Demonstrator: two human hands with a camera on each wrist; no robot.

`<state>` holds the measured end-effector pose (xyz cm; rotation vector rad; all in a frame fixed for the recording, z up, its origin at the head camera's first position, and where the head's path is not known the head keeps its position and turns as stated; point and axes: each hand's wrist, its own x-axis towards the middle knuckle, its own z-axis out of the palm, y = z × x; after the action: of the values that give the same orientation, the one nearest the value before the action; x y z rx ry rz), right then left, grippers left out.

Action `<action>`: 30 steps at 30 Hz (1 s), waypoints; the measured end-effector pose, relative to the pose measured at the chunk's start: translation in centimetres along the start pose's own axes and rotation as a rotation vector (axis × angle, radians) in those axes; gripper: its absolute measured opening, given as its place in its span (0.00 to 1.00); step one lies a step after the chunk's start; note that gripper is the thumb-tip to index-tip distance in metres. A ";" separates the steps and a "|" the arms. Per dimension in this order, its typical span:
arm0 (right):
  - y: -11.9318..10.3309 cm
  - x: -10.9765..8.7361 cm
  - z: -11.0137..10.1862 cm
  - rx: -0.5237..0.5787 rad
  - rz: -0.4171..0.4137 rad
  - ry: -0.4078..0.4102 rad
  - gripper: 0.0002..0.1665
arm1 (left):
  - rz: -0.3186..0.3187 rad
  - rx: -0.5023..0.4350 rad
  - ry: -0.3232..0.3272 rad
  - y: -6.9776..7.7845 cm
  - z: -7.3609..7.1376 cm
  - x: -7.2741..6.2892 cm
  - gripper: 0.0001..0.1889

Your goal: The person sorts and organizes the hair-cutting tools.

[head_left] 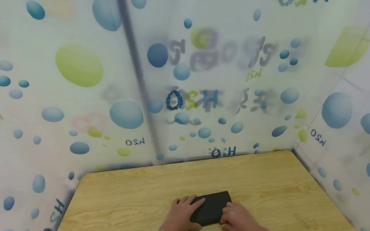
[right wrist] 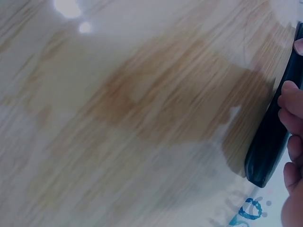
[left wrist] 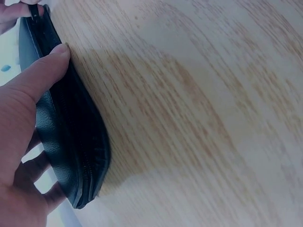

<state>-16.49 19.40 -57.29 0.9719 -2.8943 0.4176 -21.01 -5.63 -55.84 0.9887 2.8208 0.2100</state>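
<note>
A black zip pouch [head_left: 213,209] with a grained, leather-like surface lies on the table in the head view. My left hand [head_left: 182,215] grips its left end, fingers over the top and thumb along the near edge. In the left wrist view that thumb presses the edge beside the zipper [left wrist: 86,165]. My right hand [head_left: 239,221] is at the pouch's near right corner with its fingers curled. At the top left of the left wrist view, its fingertips pinch the zipper pull [left wrist: 34,13]. The right wrist view shows the curled fingers [right wrist: 291,106] against the pouch's dark side.
The pouch rests on a light wood-grain table [head_left: 119,200] with rounded far corners. A pale curtain [head_left: 92,96] printed with blue and green bubbles and lettering hangs behind the table and along both sides.
</note>
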 end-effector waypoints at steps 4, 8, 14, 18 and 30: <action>-0.4 0.4 0.4 0.011 -0.006 -0.001 0.05 | 0.006 -0.004 0.014 0.0 0.1 -0.1 0.43; -0.9 0.8 0.4 -0.003 -0.013 -0.003 0.05 | 0.007 0.001 0.019 0.0 0.1 0.0 0.43; -1.4 1.2 0.5 -0.009 -0.019 -0.016 0.06 | 0.001 0.015 0.015 0.0 0.0 0.0 0.43; -1.4 1.3 0.4 -0.010 -0.002 -0.010 0.05 | -0.004 0.014 0.013 0.1 0.0 0.0 0.43; -0.4 2.0 0.3 -0.041 0.153 0.080 0.05 | -0.105 0.076 0.050 0.6 0.3 -0.5 0.42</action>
<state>-17.82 17.85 -57.15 0.7139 -2.9015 0.3943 -20.21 -5.40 -55.98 0.8574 2.9362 0.1174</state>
